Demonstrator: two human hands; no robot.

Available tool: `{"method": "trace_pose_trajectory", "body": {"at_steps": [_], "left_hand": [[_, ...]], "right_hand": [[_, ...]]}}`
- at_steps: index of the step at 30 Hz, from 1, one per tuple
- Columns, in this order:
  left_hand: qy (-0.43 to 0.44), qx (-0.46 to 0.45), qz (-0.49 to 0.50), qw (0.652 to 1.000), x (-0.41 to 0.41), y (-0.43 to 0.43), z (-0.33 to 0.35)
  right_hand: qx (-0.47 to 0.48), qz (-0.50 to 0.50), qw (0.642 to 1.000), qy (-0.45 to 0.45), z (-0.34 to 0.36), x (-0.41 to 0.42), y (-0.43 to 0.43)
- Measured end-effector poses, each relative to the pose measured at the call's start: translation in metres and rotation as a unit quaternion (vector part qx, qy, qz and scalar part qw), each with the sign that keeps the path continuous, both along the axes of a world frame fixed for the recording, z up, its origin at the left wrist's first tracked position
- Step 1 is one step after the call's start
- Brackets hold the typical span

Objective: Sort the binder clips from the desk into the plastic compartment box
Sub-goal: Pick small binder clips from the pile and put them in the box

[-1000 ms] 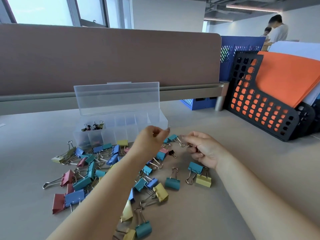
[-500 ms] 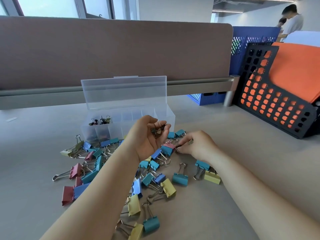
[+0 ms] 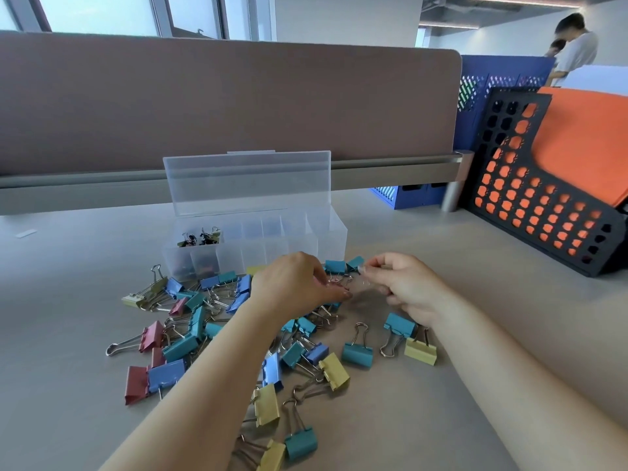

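Observation:
A clear plastic compartment box (image 3: pixel 334 232) stands open on the desk, its lid upright. Small dark binder clips (image 3: pixel 200 237) lie in its leftmost compartments. In front of it spreads a pile of coloured binder clips (image 3: pixel 190 321) in blue, teal, yellow and red. My left hand (image 3: pixel 295 283) is palm down over the pile's far end, with its fingers curled round the wire handles of a small clip (image 3: pixel 336 282). Just to the right, my right hand (image 3: pixel 404 287) pinches a small item at its fingertips, near two teal clips (image 3: pixel 339 266). What it pinches is too blurred to name.
A brown partition panel (image 3: pixel 238 107) closes off the desk behind the box. A black perforated file holder (image 3: pixel 543 212) with orange folders stands at the right, and a blue holder (image 3: pixel 407 195) sits behind it. Two people (image 3: pixel 574 45) stand in the far background.
My left hand turned from palm up to palm down and dropped onto the pile. My right hand rose slightly and now pinches at its fingertips.

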State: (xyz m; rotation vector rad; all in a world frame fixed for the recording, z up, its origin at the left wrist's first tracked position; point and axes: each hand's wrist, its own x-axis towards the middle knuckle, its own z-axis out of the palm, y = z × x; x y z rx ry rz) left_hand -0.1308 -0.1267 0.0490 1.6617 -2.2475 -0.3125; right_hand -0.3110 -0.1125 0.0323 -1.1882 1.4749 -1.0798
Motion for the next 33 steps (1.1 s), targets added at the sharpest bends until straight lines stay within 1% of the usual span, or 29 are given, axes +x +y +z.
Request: {"method": "trace_pose_trajectory", "body": {"at_steps": [2,4,7,10,12,15,17,18,20,21,22,24,25,27,29,31,33], "left_hand": [[-0.040,-0.025,0.013,0.999,-0.002,0.001,-0.001],[-0.076,-0.041,0.018,0.996,-0.007,0.003,-0.003],[-0.086,-0.057,0.022,0.994,-0.013,0.004,-0.006],[-0.051,-0.044,0.012,0.998,-0.010,0.003,-0.002],[-0.021,-0.006,-0.025,0.999,-0.007,0.003,0.002],[0.010,0.070,-0.116,0.991,-0.003,0.006,0.003],[0.029,0.089,-0.132,0.987,0.002,0.006,0.004],[0.044,0.085,-0.123,0.988,0.006,0.004,0.005],[0.067,0.068,-0.099,0.991,0.015,-0.002,0.007],[0.069,0.059,-0.088,0.992,0.020,-0.004,0.008],[0.068,0.055,-0.081,0.993,0.024,-0.006,0.009],[0.065,0.060,-0.082,0.993,0.029,-0.006,0.010],[0.062,0.069,-0.088,0.992,0.030,-0.005,0.010],[0.058,0.089,-0.104,0.989,0.031,-0.001,0.011],[0.058,0.113,-0.116,0.985,0.034,0.002,0.011],[0.057,0.134,-0.121,0.982,0.039,0.002,0.011],[0.054,0.140,-0.123,0.981,0.045,0.000,0.011]], "right_hand": [[0.009,-0.006,0.988,-0.153,0.001,-0.005,-0.001],[0.016,0.001,0.973,-0.230,0.002,-0.008,-0.002],[0.031,0.006,0.961,-0.275,0.000,-0.008,-0.001],[0.047,0.002,0.950,-0.309,0.002,-0.008,0.001],[0.061,-0.002,0.943,-0.327,0.003,-0.007,0.001],[0.075,-0.022,0.945,-0.319,0.005,-0.006,0.002],[0.069,-0.033,0.959,-0.272,0.006,-0.005,0.001],[0.060,-0.028,0.972,-0.226,0.007,-0.004,0.001],[0.037,-0.002,0.994,-0.105,0.007,-0.001,0.001],[0.027,0.012,0.999,-0.041,0.008,0.002,0.002],[0.014,0.024,0.999,0.023,0.008,0.005,0.003],[-0.029,0.035,0.988,0.146,0.007,0.013,0.004],[-0.055,0.040,0.980,0.185,0.006,0.016,0.004],[-0.081,0.064,0.969,0.225,0.003,0.020,0.005],[-0.082,0.078,0.958,0.262,0.003,0.020,0.006],[-0.073,0.067,0.949,0.298,0.004,0.017,0.005],[-0.060,0.056,0.946,0.315,0.005,0.014,0.005]]}}
